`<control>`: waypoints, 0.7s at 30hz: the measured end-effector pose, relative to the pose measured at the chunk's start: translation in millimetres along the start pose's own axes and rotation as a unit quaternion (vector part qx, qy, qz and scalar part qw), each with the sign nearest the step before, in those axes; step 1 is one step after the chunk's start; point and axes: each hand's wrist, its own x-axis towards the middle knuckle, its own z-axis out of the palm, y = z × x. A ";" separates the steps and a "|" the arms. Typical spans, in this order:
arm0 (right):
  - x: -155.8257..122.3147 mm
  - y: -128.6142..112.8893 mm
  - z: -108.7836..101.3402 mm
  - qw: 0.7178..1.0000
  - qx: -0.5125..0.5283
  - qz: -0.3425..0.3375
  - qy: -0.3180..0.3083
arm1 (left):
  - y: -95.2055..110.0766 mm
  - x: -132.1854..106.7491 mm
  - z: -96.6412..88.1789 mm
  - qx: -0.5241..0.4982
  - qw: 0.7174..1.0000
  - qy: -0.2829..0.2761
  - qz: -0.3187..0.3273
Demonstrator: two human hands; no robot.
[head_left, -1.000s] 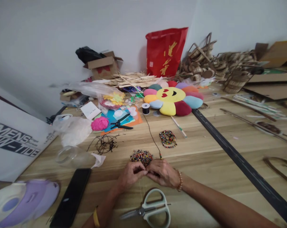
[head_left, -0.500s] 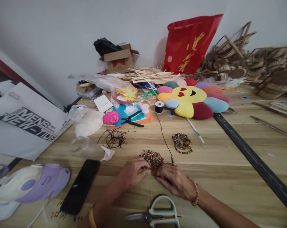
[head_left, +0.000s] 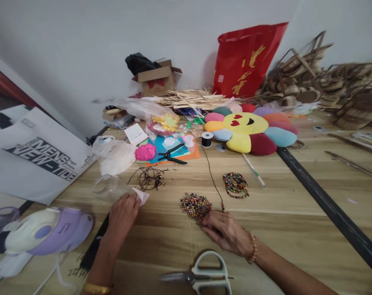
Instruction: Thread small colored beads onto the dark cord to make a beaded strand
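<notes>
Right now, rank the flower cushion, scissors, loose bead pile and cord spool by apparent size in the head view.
1. Flower cushion
2. Scissors, partly cut off by the bottom edge
3. Loose bead pile
4. Cord spool

Phone [head_left: 92,250] is mostly buried under the left arm [head_left: 102,262]. Honestly can't tell if the left grip [head_left: 123,215] is pinching the tissue [head_left: 143,197] or just touching it. Right grip [head_left: 230,233] blocks a corner of the beads [head_left: 194,205], and whatever's between its fingers is too small to make out. Scissors' [head_left: 190,278] lower handle gets chopped at the bottom. Baskets [head_left: 354,110] run off the right side, blurry.
</notes>
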 end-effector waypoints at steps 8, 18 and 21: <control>0.1 -1.0 0.3 1.000 -0.012 -0.002 0.006 | 9.1 -3.6 8.7 -0.096 0.995 0.014 0.007; 1.2 -2.0 -0.1 1.000 -0.006 -0.002 0.003 | 65.6 -19.7 -34.7 -0.657 0.752 0.018 -0.059; 3.1 -3.8 -1.8 1.000 0.001 -0.002 -0.001 | 93.2 -36.5 -59.6 -0.728 0.680 -0.084 -0.002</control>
